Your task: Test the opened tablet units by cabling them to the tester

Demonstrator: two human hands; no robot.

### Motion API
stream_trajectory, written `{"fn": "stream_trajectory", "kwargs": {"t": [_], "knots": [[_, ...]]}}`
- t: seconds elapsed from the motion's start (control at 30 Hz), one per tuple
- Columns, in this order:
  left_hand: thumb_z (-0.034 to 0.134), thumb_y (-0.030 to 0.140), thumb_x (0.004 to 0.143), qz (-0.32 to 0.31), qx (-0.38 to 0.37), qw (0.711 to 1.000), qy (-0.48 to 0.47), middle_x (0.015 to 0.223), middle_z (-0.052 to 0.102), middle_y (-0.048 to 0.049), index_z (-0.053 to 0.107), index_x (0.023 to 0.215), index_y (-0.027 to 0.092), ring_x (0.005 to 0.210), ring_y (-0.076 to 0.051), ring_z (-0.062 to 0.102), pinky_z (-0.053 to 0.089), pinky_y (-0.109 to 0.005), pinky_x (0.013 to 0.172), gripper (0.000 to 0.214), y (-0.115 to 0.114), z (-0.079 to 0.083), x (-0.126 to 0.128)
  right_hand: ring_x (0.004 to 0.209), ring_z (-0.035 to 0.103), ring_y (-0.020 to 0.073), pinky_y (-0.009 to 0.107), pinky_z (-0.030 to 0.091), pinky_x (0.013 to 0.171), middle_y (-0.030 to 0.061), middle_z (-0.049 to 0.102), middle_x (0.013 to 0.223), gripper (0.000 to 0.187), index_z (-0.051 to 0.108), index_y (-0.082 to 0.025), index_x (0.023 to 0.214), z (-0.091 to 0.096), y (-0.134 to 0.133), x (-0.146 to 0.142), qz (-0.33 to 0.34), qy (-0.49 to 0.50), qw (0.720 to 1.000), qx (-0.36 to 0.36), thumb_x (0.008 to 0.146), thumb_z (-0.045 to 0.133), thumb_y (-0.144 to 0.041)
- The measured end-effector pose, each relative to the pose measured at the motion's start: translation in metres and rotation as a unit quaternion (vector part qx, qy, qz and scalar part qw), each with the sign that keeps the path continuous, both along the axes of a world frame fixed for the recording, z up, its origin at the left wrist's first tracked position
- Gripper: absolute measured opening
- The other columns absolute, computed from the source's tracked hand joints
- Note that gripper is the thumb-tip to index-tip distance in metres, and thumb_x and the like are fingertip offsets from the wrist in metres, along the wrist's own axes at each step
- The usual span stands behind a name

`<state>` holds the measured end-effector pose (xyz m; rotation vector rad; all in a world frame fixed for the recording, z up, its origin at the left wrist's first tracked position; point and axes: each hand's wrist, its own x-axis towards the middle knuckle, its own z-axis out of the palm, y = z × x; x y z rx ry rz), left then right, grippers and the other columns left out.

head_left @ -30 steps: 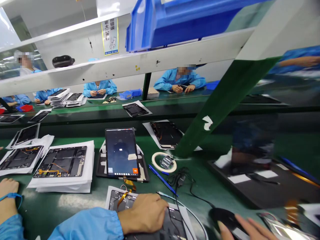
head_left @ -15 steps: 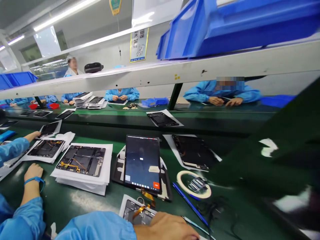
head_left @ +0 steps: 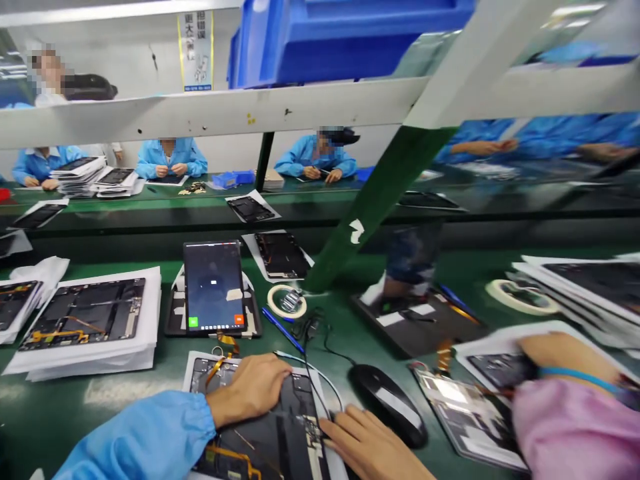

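An opened tablet housing (head_left: 265,437) lies on white paper in front of me, its circuit boards and orange ribbon cable exposed. Across its upper part rests my left hand (head_left: 250,390), blue-sleeved, with the fingers bent together; whatever is under them is hidden. My right hand (head_left: 367,440) touches the housing's right edge, fingers closed near a thin cable (head_left: 314,383); what they grip is covered. Behind the housing leans a lit tablet screen (head_left: 213,287), showing a green and a red square, joined to an orange ribbon cable (head_left: 227,343).
A black mouse (head_left: 387,403) sits right of the housing. Beyond lie a blue pen (head_left: 283,329) and a tape roll (head_left: 273,303). Papered tablet housings (head_left: 90,310) are stacked left. A co-worker's pink sleeve (head_left: 575,427) is at right; a green post (head_left: 375,207) slants ahead.
My view has swung right and down, bringing my right hand, the mouse and the pink-sleeved co-worker into sight. A green square now shows on the lit screen. My left hand remains over the housing.
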<state>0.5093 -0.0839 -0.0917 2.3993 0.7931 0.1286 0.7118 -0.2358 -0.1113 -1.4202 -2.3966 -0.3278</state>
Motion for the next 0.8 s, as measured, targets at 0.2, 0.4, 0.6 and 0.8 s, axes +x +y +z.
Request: {"fn": "stream_trajectory", "kwargs": {"t": [0.2, 0.4, 0.6, 0.8], "knots": [[0.040, 0.024, 0.101, -0.003, 0.006, 1.000, -0.013, 0.102, 0.072, -0.0060, 0.073, 0.111, 0.020, 0.094, -0.016, 0.066, 0.051, -0.026, 0.087, 0.036, 0.001, 0.002, 0.000, 0.076, 0.055, 0.0187, 0.030, 0.040, 0.071, 0.0033, 0.059, 0.085, 0.031, 0.060, -0.022, 0.099, 0.008, 0.001, -0.005, -0.006, 0.036, 0.995, -0.089, 0.108, 0.031, -0.027], [0.040, 0.023, 0.101, -0.010, 0.013, 1.000, -0.018, 0.103, 0.071, -0.0053, 0.073, 0.109, 0.020, 0.094, -0.017, 0.065, 0.051, -0.027, 0.087, 0.034, 0.005, 0.000, 0.000, 0.078, 0.050, 0.0212, 0.034, 0.035, 0.072, 0.0056, 0.054, 0.084, 0.024, 0.061, -0.018, 0.089, 0.018, -0.010, 0.003, -0.108, 0.012, 0.992, -0.063, 0.102, 0.040, -0.020], [0.039, 0.020, 0.101, -0.024, 0.090, 0.996, -0.008, 0.103, 0.067, -0.0089, 0.071, 0.102, 0.017, 0.101, -0.020, 0.058, 0.052, -0.034, 0.093, 0.033, -0.001, 0.000, 0.002, 0.073, 0.053, 0.0230, 0.036, 0.033, 0.066, 0.0068, 0.058, 0.082, 0.030, 0.065, -0.018, 0.101, 0.007, -0.022, -0.008, -0.295, -0.042, 0.954, 0.036, 0.105, 0.038, -0.032], [0.044, 0.017, 0.096, -0.021, 0.268, 0.962, -0.047, 0.133, 0.056, -0.0146, 0.064, 0.120, 0.013, 0.125, -0.027, 0.046, 0.049, -0.044, 0.105, 0.032, -0.018, 0.016, -0.042, 0.082, 0.063, 0.0213, 0.033, 0.047, 0.076, 0.0079, 0.065, 0.092, 0.022, 0.059, -0.018, 0.110, -0.012, -0.025, -0.037, -0.224, 0.174, 0.956, 0.079, 0.105, 0.043, -0.033]]}}
